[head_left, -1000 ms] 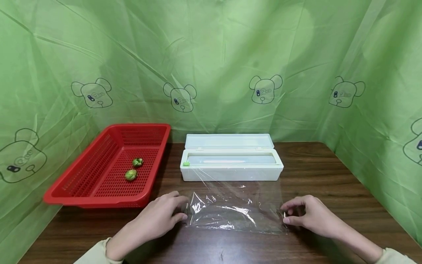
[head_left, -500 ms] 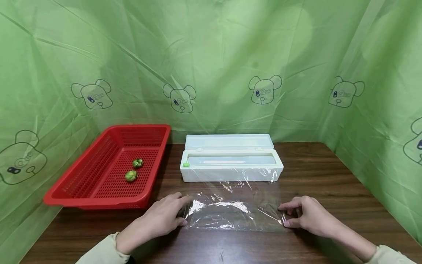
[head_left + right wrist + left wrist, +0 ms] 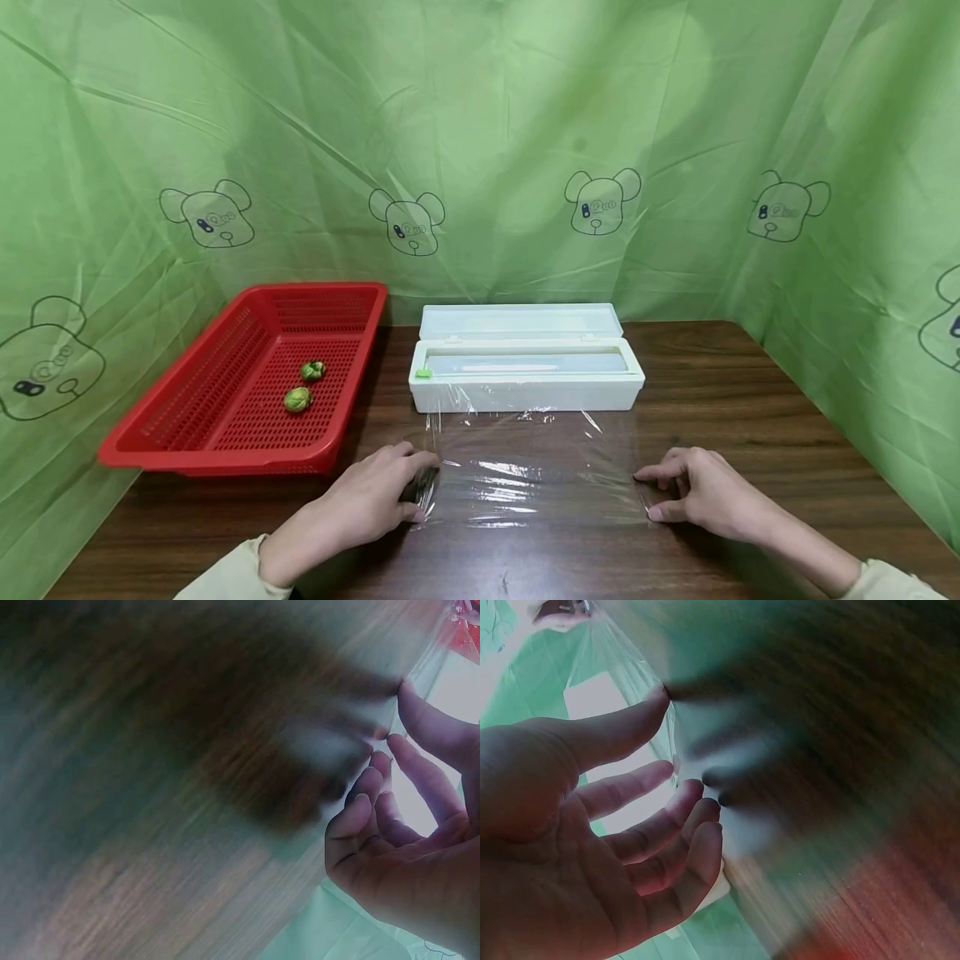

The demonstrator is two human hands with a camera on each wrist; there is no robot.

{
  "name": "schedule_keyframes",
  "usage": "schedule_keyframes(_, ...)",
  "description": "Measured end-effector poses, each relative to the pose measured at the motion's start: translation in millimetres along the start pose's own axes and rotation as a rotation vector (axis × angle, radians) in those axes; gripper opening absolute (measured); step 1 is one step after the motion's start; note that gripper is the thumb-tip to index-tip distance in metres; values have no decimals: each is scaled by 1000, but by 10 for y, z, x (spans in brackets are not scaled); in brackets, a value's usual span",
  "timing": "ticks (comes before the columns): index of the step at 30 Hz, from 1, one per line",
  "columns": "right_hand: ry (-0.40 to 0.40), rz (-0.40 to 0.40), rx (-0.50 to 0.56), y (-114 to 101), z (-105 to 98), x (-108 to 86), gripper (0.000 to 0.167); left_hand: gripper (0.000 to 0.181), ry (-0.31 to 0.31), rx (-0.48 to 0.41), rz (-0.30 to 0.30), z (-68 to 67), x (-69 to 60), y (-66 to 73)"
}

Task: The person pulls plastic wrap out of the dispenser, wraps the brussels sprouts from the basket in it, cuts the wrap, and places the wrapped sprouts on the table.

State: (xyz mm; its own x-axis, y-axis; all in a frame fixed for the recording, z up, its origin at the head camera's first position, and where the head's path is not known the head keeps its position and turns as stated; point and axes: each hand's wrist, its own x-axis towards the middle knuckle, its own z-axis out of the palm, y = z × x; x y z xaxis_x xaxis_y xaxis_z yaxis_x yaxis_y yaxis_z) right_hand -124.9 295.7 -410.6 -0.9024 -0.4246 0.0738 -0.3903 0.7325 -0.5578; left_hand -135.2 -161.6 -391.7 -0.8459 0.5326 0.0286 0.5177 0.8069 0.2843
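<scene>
A sheet of clear cling film [image 3: 536, 475] stretches over the table from a white cling film dispenser box [image 3: 525, 396], whose lid stands raised at the back. My left hand [image 3: 371, 492] is at the film's left edge, its thumb and index fingertips pressing there, apart from each other. In the left wrist view the left hand [image 3: 592, 817] has its other fingers loosely bent. At the opposite edge, my right hand [image 3: 708, 492] touches the film with spread thumb and index finger. The right wrist view shows the right hand's [image 3: 427, 847] remaining fingers more bent, holding nothing visible.
A red plastic basket [image 3: 217, 457] stands at the left with two small green Brussels sprouts, one [image 3: 297, 399] nearer than the other [image 3: 312, 370]. A green slider [image 3: 423, 373] sits at the dispenser's left end. Green curtain [image 3: 495, 125] surrounds the wooden table [image 3: 750, 400].
The film has become flatter and tauter, with fewer wrinkles. Both hands have shifted slightly toward the front of the table, staying at its edges. Box and basket have not moved.
</scene>
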Motion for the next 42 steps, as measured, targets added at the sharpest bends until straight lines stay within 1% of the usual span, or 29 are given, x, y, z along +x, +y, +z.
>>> schedule_keyframes(6, -13, -12, -5, -1, 1, -25, 46, 58, 14, 8, 38, 10, -44, 9)
schedule_keyframes(10, -8, -30, 6, 0, 5, -44, 45, 62, 21, 23, 53, 14, -77, 28)
schedule_keyframes(13, -9, -32, 22, 6, 9, -52, 44, 62, 13, 11, 57, 15, -81, 29)
schedule_keyframes(16, -4, -40, 45, 18, 16, -51, 43, 58, -5, -30, 70, 14, -71, 24)
schedule_keyframes(18, 2, -53, 65, 30, 23, -50, 40, 51, -20, -65, 89, 12, -63, 19)
schedule_keyframes(21, 16, -108, 89, 53, 36, -49, 32, 39, -38, -121, 135, 15, -44, 2)
schedule_keyframes(23, 23, -155, 96, 67, 41, -50, 25, 34, -50, -162, 164, 16, -28, -14)
schedule_keyframes(25, 28, -205, 92, 78, 40, -49, 18, 32, -66, -205, 178, 16, -15, -24)
schedule_keyframes(26, 27, -223, 89, 82, 36, -48, 16, 30, -75, -230, 180, 14, -10, -27)
schedule_keyframes(29, 29, -256, 79, 90, 22, -49, 14, 25, -103, -277, 160, 2, -7, -31)
schedule_keyframes(31, 19, -261, 88, 92, 15, -50, 14, 25, -116, -299, 148, -9, -9, -35)
schedule_keyframes(35, 7, -253, 114, 98, 18, -60, 23, 36, -128, -303, 142, -25, -19, -37)
schedule_keyframes(38, 16, -254, 94, 101, 29, -62, 21, 36, -137, -288, 148, -23, -23, -38)
schedule_keyframes(42, 40, -286, 73, 103, 43, -61, 17, 34, -131, -257, 175, -14, -25, -38)
